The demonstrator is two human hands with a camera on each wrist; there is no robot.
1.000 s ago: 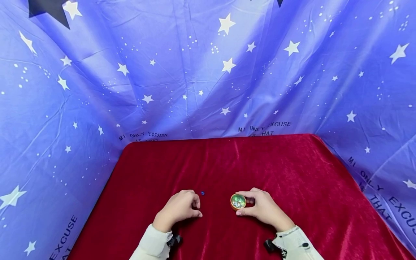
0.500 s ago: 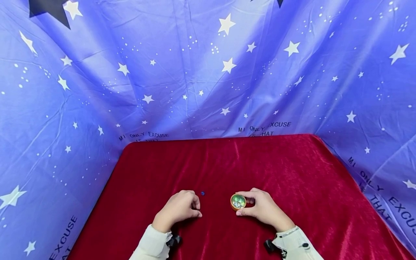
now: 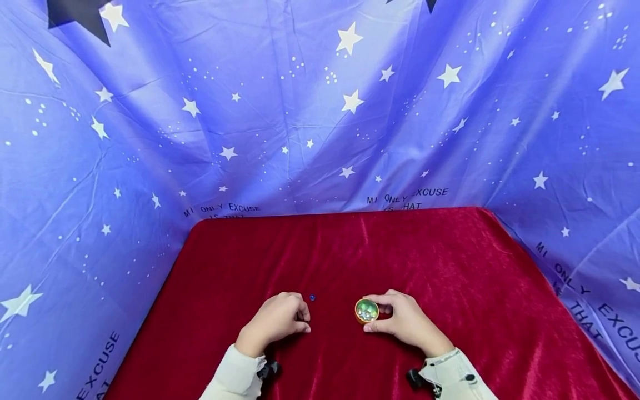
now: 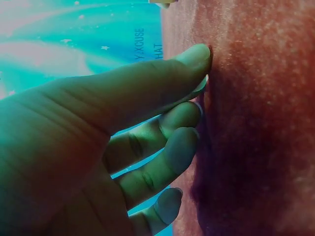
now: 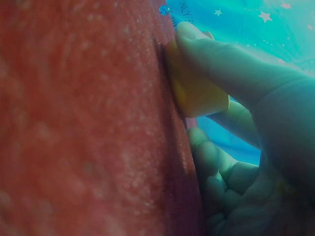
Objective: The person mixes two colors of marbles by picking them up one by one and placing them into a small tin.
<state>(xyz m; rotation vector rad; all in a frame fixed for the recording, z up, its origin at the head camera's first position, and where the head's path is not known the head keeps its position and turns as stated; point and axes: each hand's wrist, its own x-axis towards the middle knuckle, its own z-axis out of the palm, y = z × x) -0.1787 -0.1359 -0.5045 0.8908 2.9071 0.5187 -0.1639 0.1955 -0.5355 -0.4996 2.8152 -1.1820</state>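
Observation:
My right hand (image 3: 402, 316) grips a small yellow cup (image 5: 194, 88) between thumb and fingers, right at the red cloth. From above, the inside of the cup looks shiny green, with clear, rounded bead-like pieces in it. A tiny blue bead (image 3: 312, 298) lies on the cloth, just beyond the fingertips of my left hand (image 3: 280, 319). That hand rests on the cloth with its fingers loosely bent, and nothing shows between thumb and fingers in the left wrist view. The blue bead (image 5: 165, 10) also appears past the cup in the right wrist view.
Red velvet cloth (image 3: 400, 255) covers the table, with its far edge against a blue-purple curtain (image 3: 300, 111) printed with white stars and lettering. The curtain also hangs along both sides. Pale sleeves (image 3: 232, 372) with dark wrist cameras reach in from the near edge.

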